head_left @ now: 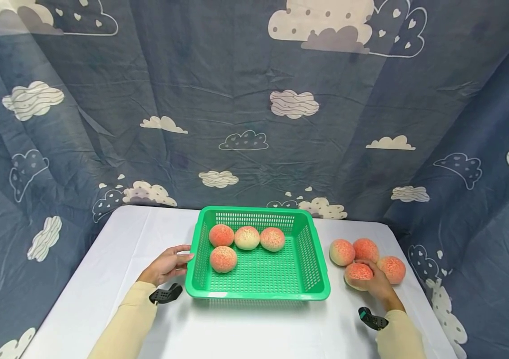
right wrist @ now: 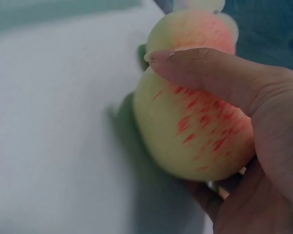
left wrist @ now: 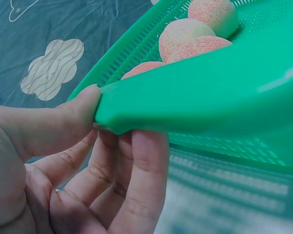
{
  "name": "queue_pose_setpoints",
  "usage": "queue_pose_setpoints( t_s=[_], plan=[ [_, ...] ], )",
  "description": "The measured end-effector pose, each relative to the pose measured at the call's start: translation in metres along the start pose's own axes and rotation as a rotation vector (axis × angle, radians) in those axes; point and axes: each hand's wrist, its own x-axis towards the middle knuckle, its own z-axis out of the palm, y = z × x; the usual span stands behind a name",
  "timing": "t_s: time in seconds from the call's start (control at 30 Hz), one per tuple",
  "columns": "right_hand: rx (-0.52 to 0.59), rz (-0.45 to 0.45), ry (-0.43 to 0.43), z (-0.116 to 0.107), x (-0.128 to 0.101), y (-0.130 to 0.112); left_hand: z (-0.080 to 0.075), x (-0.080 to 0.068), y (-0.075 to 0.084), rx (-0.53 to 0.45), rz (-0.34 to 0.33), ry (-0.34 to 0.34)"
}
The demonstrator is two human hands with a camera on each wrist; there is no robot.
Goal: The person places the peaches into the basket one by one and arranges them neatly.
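right hand [right wrist: 244, 146] grips smooth round peach [right wrist: 190, 131] | left hand [left wrist: 78, 161] pinches perforated plastic basket [left wrist: 210, 92]

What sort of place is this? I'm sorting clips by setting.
Probably a staged recording booth, not a kitchen: a cloud-print curtain encloses a white-covered table holding only a green basket and peaches.

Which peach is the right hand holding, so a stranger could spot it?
Look right of the green basket, where four peaches sit on the white table. It is the nearest peach, with the right hand curled round it.
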Motion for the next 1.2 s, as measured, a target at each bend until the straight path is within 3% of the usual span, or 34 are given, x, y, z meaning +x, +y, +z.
queue_pose_setpoints(
  t_s=[0.47, 0.7, 0.93, 1.2],
  plan=[
    [0.01, 0.032, 0.024, 0.003, -0.003, 0.003, 0.001, -0.001, 0.001, 0.013, 0.003, -0.012],
    [0.011, 0.012, -0.018, -0.004, -0.01, -0.011, 0.001, -0.002, 0.001, 0.01, 0.005, -0.011],
    [-0.039, -0.058, -0.058, -0.011, -0.018, -0.038, 0.001, -0.001, 0.002, 0.011, 0.006, -0.01],
    [-0.011, -0.196, -0.106, -0.014, -0.018, -0.071, 0.0, -0.001, 0.0, 0.003, 0.006, -0.006]
  ],
)
